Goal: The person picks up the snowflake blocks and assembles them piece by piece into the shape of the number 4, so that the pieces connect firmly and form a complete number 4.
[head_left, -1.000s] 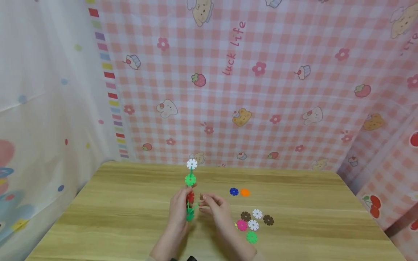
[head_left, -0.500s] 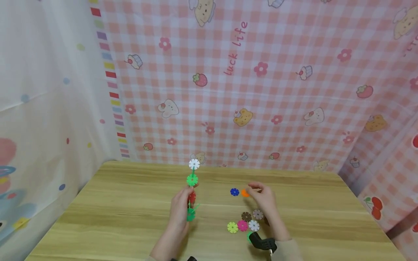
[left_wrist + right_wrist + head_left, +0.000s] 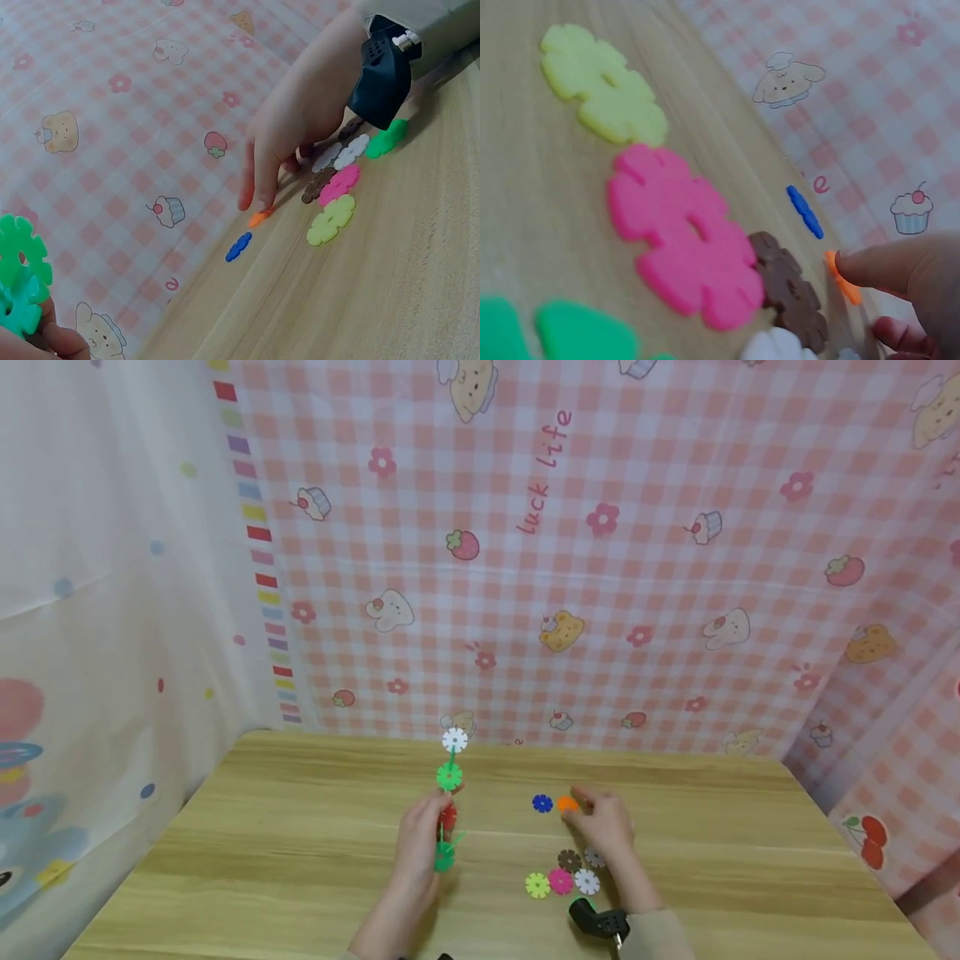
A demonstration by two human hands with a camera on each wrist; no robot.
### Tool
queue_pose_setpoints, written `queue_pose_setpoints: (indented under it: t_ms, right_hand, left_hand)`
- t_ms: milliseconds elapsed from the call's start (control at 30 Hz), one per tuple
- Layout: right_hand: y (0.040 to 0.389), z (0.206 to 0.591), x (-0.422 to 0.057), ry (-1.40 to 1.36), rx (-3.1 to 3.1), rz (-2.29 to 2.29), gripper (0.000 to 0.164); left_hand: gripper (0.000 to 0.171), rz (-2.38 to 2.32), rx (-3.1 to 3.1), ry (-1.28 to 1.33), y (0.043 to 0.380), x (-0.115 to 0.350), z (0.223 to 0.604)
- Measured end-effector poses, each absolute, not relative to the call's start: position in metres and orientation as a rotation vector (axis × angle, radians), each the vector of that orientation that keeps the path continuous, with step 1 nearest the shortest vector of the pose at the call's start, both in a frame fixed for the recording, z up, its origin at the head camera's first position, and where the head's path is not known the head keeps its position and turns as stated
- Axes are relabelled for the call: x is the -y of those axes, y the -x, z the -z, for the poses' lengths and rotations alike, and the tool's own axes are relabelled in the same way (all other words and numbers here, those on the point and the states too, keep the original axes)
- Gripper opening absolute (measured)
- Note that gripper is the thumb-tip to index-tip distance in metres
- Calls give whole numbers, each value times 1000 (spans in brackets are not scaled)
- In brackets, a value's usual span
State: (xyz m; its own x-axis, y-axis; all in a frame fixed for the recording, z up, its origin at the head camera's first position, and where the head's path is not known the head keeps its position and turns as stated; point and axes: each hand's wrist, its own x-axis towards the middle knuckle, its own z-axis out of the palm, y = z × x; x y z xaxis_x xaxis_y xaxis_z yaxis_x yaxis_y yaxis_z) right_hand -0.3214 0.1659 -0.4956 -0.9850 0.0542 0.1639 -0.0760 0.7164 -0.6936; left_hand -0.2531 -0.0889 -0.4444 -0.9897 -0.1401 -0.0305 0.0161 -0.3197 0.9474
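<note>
Orange disc [image 3: 565, 804], my spread right hand [image 3: 609, 827] touching; one blue disc [image 3: 542, 803] left, seven discs [image 3: 560, 882] nearer, worktop edge [image 3: 675, 754] beyond; past leftward gap, left hand [image 3: 418, 833] pinching disc chain [image 3: 449, 776].

A wooden table [image 3: 300, 835], pale yellow-brown with streaks, stands in front of a pink and white checked cloth [image 3: 510, 593]. The cloth has cupcakes [image 3: 705, 528], strawberries [image 3: 463, 545], bears [image 3: 562, 632] and pink flowers [image 3: 603, 518] on it, and the words "luck life" [image 3: 546, 472] in pink. A strip of coloured blocks [image 3: 258, 533] runs down near its left edge. On the left hangs a white cloth [image 3: 112, 635] with coloured dots [image 3: 157, 548]. On the right is more checked cloth [image 3: 892, 718], with red cherries [image 3: 873, 852]. The light is soft.
</note>
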Motion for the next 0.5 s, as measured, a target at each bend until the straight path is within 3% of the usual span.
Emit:
queue_pose_setpoints:
  t_ms: [500]
  right_hand:
    - [319, 496, -160, 37, 2757, -1043, 37]
  left_hand:
    - [26, 2466, 1787, -152, 252, 86, 446]
